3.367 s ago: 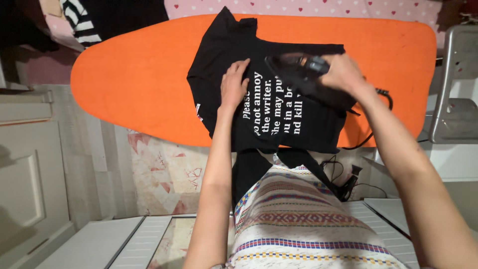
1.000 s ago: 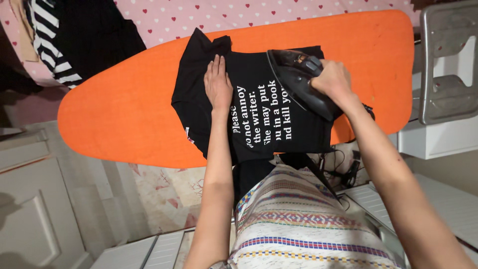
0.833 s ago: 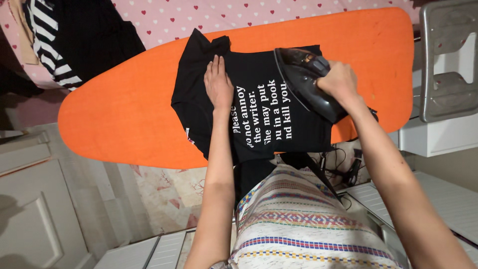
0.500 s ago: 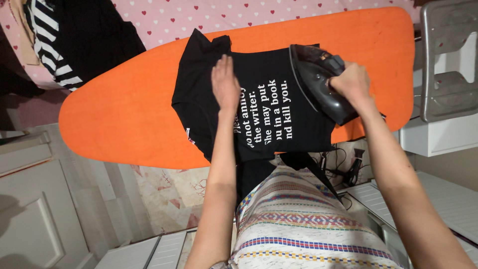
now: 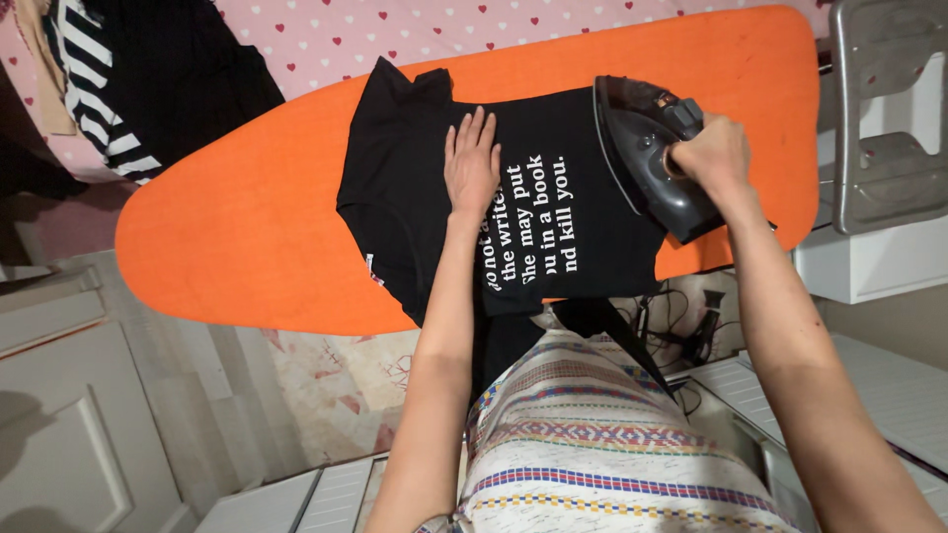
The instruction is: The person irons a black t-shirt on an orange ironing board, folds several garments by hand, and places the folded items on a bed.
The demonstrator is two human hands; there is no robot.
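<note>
A black T-shirt with white lettering lies spread on an orange ironing board. My left hand rests flat on the shirt, fingers together, pressing the cloth near its upper middle. My right hand grips the handle of a dark clothes iron, which sits on the right part of the shirt, near its edge. Part of the shirt hangs off the board's near edge toward my lap.
Black and striped clothes hang at the top left. A metal iron rest stands at the board's right end. Cables lie below the board. White cabinet doors stand at the left.
My right hand has slid the iron to the right across the shirt, toward its edge. My left hand has stayed flat on the cloth, shifting slightly upward.
</note>
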